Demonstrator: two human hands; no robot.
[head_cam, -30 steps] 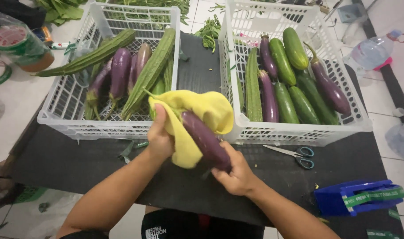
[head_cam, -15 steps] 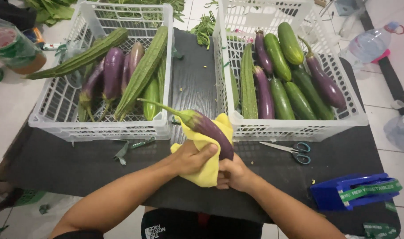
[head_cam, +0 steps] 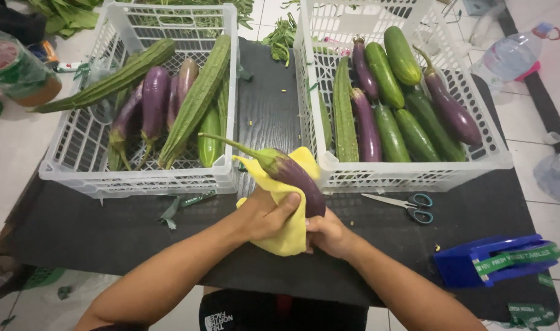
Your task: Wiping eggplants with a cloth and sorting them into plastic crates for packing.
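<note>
- Head view, grasp. Purple and glossy, the long eggplant (head_cam: 295, 178) sits above the black mat (head_cam: 108, 233), in the gap between the two white crates. My left hand (head_cam: 264, 214) is closed round its lower body through the yellow cloth (head_cam: 286, 236); my right hand (head_cam: 329, 233) is closed on the butt end from below, partly hidden by the cloth.
- Head view, orientation. The long axis runs diagonally. The green stem (head_cam: 228, 144) points up and to the left, towards the left crate (head_cam: 139, 181); the rounded end points down and right, into my right palm.
- Head view, risks. As I judge it, the smooth skin could slide inside the cloth if my grip loosens, dropping the eggplant onto the mat. The thin stem stands free and just beside the left crate's corner, so a swing that way could catch and snap it. Hard rubbing might bruise the skin.
- Head view, surroundings. Scissors (head_cam: 402, 205) lie near my right hand, before the right crate (head_cam: 415, 178) of cucumbers and eggplants; a blue tape dispenser (head_cam: 494, 260) lies well apart.
</note>
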